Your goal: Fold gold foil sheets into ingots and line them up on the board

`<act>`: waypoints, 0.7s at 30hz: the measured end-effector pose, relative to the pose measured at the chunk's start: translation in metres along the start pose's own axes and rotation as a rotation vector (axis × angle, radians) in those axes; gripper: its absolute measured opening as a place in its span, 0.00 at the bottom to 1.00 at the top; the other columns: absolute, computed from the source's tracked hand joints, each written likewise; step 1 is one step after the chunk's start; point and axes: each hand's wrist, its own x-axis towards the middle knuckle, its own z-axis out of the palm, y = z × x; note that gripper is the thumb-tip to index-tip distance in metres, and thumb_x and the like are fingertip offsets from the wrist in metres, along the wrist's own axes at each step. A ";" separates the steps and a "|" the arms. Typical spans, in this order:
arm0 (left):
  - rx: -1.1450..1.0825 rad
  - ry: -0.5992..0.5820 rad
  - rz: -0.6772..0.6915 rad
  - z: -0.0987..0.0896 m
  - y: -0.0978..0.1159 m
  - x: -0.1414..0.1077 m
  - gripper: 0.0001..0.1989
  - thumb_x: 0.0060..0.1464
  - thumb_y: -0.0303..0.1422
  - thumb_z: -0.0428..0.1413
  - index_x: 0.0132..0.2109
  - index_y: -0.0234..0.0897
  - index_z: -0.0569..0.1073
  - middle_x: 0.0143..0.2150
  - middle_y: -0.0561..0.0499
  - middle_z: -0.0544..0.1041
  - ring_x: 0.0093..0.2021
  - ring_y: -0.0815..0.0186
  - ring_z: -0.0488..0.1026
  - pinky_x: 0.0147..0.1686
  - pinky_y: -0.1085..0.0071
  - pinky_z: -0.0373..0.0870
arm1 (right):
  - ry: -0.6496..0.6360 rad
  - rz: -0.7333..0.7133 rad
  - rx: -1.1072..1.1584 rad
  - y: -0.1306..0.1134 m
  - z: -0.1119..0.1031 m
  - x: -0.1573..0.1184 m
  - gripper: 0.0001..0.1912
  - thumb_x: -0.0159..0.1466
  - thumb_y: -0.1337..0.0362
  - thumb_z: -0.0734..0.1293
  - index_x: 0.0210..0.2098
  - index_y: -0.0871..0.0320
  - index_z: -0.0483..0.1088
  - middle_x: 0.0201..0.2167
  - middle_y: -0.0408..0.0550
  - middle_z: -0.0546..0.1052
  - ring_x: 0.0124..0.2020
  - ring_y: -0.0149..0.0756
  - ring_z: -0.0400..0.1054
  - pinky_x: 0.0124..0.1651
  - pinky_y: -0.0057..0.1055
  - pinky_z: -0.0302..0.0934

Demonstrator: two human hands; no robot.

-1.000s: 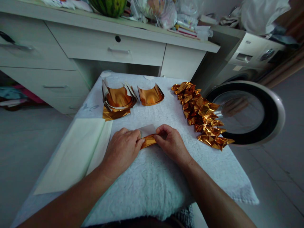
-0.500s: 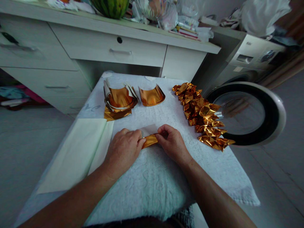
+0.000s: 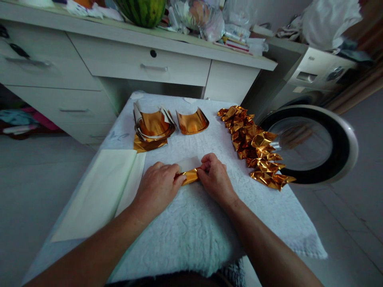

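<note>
Between my hands, low over the cloth-covered table, is a gold foil sheet (image 3: 190, 176) rolled into a narrow strip, its pale side showing behind it. My left hand (image 3: 161, 184) pinches the strip's left end, thumb against fingers. The right end is gripped by the thumb and fingertips of my right hand (image 3: 216, 175). Beyond them stand a stack of curved gold sheets (image 3: 152, 124) and a separate curved gold sheet (image 3: 193, 122). Crumpled gold foil pieces (image 3: 249, 139) lie in a row to the right.
Pale paper sheets (image 3: 97, 187) lie on the table's left side. Behind the table (image 3: 209, 223) is a white drawer counter (image 3: 128, 61) bearing a watermelon (image 3: 143, 12) and plastic bags. A washing machine door (image 3: 338, 147) hangs open at the right.
The foil strip looks narrower between my fingers, and less of its pale side shows. Both hands keep their grip and have moved very little. The view has shifted slightly.
</note>
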 end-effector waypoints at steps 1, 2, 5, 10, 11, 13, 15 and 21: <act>-0.023 -0.007 0.005 -0.001 -0.001 -0.001 0.11 0.63 0.38 0.52 0.34 0.38 0.72 0.32 0.48 0.78 0.36 0.56 0.71 0.38 0.62 0.64 | 0.002 0.000 -0.006 0.000 0.000 0.000 0.11 0.57 0.71 0.63 0.39 0.54 0.61 0.26 0.39 0.73 0.30 0.35 0.67 0.39 0.32 0.56; -0.041 -0.016 0.008 -0.003 -0.001 -0.001 0.12 0.63 0.39 0.52 0.34 0.38 0.72 0.33 0.47 0.78 0.36 0.56 0.71 0.38 0.62 0.64 | 0.004 0.000 -0.011 0.000 0.000 0.000 0.11 0.57 0.71 0.63 0.39 0.54 0.61 0.26 0.39 0.73 0.30 0.35 0.67 0.39 0.32 0.56; -0.056 -0.031 -0.008 -0.005 -0.002 -0.002 0.12 0.62 0.39 0.52 0.34 0.37 0.73 0.31 0.47 0.77 0.36 0.56 0.71 0.36 0.63 0.63 | 0.011 -0.001 -0.035 -0.001 0.000 0.000 0.10 0.57 0.71 0.63 0.39 0.55 0.62 0.26 0.40 0.74 0.30 0.36 0.67 0.41 0.34 0.55; -0.036 -0.040 -0.018 -0.004 -0.001 0.000 0.11 0.62 0.36 0.52 0.33 0.37 0.73 0.31 0.47 0.77 0.37 0.56 0.71 0.38 0.62 0.63 | 0.012 0.022 -0.080 -0.004 -0.001 0.001 0.11 0.56 0.72 0.63 0.39 0.55 0.62 0.27 0.40 0.75 0.31 0.36 0.66 0.43 0.35 0.54; -0.030 -0.041 -0.021 -0.003 -0.001 0.000 0.11 0.62 0.36 0.51 0.34 0.37 0.74 0.32 0.47 0.78 0.37 0.56 0.71 0.38 0.62 0.63 | 0.010 0.029 -0.085 -0.005 0.000 0.001 0.12 0.56 0.72 0.63 0.39 0.55 0.62 0.27 0.41 0.75 0.31 0.37 0.66 0.43 0.35 0.54; -0.014 -0.040 -0.024 -0.003 0.000 -0.001 0.11 0.62 0.36 0.51 0.34 0.37 0.74 0.32 0.47 0.78 0.37 0.56 0.71 0.39 0.62 0.63 | 0.012 0.036 -0.097 -0.006 0.000 0.001 0.12 0.57 0.72 0.63 0.40 0.55 0.62 0.28 0.41 0.75 0.32 0.37 0.67 0.43 0.35 0.53; 0.001 -0.029 -0.023 -0.002 0.001 -0.002 0.10 0.62 0.35 0.52 0.34 0.37 0.73 0.32 0.47 0.78 0.37 0.55 0.71 0.38 0.62 0.63 | 0.017 0.043 -0.116 -0.006 0.000 0.000 0.12 0.57 0.71 0.64 0.41 0.56 0.62 0.28 0.42 0.75 0.33 0.39 0.67 0.44 0.36 0.52; 0.043 -0.004 -0.027 0.000 0.002 -0.004 0.07 0.61 0.33 0.52 0.36 0.37 0.72 0.31 0.48 0.77 0.36 0.55 0.71 0.36 0.62 0.63 | 0.048 0.038 -0.163 -0.005 0.002 0.000 0.13 0.58 0.70 0.63 0.43 0.56 0.62 0.29 0.43 0.76 0.36 0.41 0.67 0.44 0.37 0.50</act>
